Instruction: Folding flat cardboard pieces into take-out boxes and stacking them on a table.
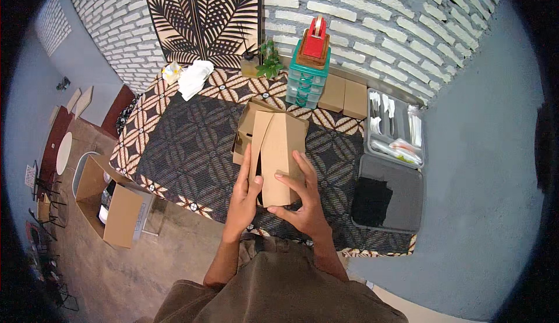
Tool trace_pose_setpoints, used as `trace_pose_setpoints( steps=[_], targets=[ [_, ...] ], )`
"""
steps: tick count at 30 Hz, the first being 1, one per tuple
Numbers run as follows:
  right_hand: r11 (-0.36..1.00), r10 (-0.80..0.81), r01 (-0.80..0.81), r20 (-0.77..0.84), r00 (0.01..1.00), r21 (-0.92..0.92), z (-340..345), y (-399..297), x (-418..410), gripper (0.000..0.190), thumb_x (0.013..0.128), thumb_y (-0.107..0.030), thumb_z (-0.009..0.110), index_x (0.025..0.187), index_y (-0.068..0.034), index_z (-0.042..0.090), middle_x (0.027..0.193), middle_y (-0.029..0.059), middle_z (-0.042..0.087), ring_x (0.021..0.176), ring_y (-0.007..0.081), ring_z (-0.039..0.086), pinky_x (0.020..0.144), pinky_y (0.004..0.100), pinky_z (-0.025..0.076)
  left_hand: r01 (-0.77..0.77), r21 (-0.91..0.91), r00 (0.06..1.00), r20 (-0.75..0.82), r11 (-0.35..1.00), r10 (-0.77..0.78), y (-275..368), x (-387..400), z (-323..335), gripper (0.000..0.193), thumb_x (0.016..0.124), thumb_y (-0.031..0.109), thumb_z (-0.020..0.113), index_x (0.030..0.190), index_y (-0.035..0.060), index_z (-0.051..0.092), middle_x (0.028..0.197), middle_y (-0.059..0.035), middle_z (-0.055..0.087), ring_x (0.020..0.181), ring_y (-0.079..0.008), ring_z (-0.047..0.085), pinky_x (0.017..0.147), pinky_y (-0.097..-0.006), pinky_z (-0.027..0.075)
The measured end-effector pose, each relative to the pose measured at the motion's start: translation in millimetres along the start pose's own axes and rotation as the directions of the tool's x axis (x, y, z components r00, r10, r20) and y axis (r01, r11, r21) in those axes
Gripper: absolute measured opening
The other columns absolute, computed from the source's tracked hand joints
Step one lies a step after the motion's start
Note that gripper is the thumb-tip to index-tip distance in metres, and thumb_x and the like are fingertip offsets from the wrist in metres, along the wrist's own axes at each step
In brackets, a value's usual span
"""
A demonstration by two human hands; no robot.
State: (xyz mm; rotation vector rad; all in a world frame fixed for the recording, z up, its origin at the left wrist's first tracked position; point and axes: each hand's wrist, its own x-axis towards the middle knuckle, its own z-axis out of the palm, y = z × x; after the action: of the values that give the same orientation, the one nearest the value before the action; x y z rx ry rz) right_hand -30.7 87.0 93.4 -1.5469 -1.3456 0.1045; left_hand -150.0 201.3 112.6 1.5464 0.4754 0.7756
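A narrow brown cardboard box (276, 157) is between my two hands above the table. Its long top flap stands a little off the body, and a dark gap shows along the left side. My left hand (243, 197) supports the left side, with the thumb near the lower end of the gap. On the other side my right hand (309, 200) grips the box, its fingers spread over the right face and its thumb at the near end. Just behind lies another opened cardboard box (248, 120), partly hidden by the held one.
Right of me sit a grey compartment tray (371, 149) with packets and a grey lid (404, 200) with a black sheet. At the back stand green drawers (305, 80) topped by a red tape dispenser (315, 43), two small cartons (354, 98) and white tissue (194, 78). Left below, an open carton (124, 213).
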Motion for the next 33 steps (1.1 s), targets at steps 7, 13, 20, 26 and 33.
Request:
trace_pose_setpoints(
  steps=[7,13,20,26,33],
  targets=[
    [0.998,0.019,-0.017,-0.043,0.999,0.055,-3.3,-5.2,0.5,0.062,0.069,-0.028,0.083,0.126,-0.018,0.06,0.153,0.0166,0.028,0.141,0.0404,0.023,0.114,0.053,0.022,-0.013,0.057,1.0,0.023,0.998,0.012,5.0,-0.2,-1.0,0.063,0.102,0.032,0.04,0.153,0.0036,0.018,0.152,-0.0208,0.031,0.139,-0.0283,0.032,0.112,-0.0366,0.026],
    [1.0,0.006,-0.005,-0.048,0.999,0.03,0.2,-6.3,3.2,0.06,0.068,-0.026,0.083,0.122,-0.016,0.06,0.152,0.0173,0.029,0.141,0.0399,0.025,0.113,0.0539,0.024,-0.014,-0.047,1.0,0.017,0.999,0.015,-4.3,0.2,-0.1,0.061,0.101,0.026,0.039,0.153,0.0026,0.017,0.153,-0.0198,0.028,0.14,-0.0278,0.03,0.113,-0.0361,0.024],
    [0.999,0.016,-0.015,-0.031,0.999,0.036,3.7,-2.6,6.2,0.059,0.072,-0.025,0.079,0.126,-0.015,0.058,0.152,0.0187,0.027,0.141,0.0417,0.022,0.113,0.0548,0.021,0.003,-0.114,1.0,-0.006,0.993,-0.004,-2.7,-1.2,8.5,0.064,0.099,0.021,0.045,0.152,0.0021,0.016,0.154,-0.0178,0.024,0.14,-0.0269,0.028,0.114,-0.0356,0.022],
    [0.966,0.157,-0.133,-0.095,0.983,0.22,4.2,2.8,4.3,0.059,0.08,-0.025,0.07,0.135,-0.014,0.051,0.154,0.0182,0.023,0.142,0.0384,0.021,0.114,0.0523,0.021,0.051,-0.021,0.999,-0.009,0.998,-0.051,-8.2,-0.7,3.4,0.072,0.09,0.015,0.056,0.151,0.003,0.021,0.156,-0.0149,0.024,0.143,-0.0245,0.023,0.116,-0.0363,0.019],
    [0.94,0.284,-0.235,-0.185,0.941,0.248,6.3,12.1,2.3,0.062,0.081,-0.017,0.069,0.139,-0.01,0.048,0.156,0.0181,0.018,0.142,0.0385,0.023,0.112,0.0492,0.03,0.069,-0.088,0.997,0.05,0.994,-0.064,-19.9,-9.0,19.0,0.078,0.091,0.025,0.062,0.151,0.0045,0.018,0.152,-0.0162,0.026,0.14,-0.0277,0.028,0.115,-0.0386,0.023]
  ],
)
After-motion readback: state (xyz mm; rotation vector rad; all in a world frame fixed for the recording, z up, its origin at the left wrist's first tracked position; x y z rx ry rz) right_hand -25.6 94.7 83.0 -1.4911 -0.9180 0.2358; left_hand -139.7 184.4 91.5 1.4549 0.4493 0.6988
